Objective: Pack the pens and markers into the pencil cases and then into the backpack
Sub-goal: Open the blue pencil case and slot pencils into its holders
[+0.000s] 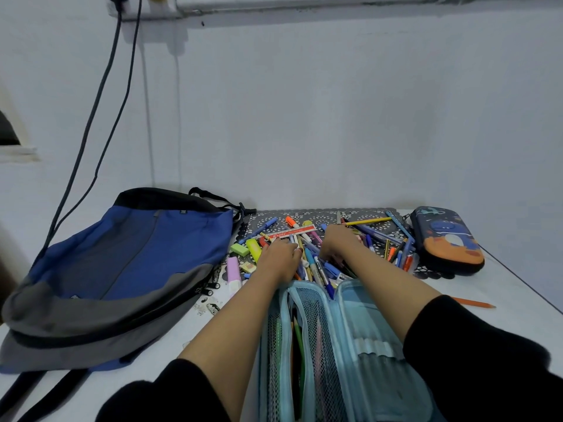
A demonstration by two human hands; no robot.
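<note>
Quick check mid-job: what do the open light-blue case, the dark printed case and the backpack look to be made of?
The open light-blue case: soft fabric, matte, with see-through mesh pockets and zip edging. The dark printed case: probably a moulded semi-rigid shell, smooth with a slight sheen; it holds a domed shape. The backpack: woven synthetic cloth, matte; it lies slumped and creased.

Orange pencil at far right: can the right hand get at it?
Likely yes: the pencil lies alone, uncovered, beside the right forearm; the right hand need only pull back from the pile.
</note>
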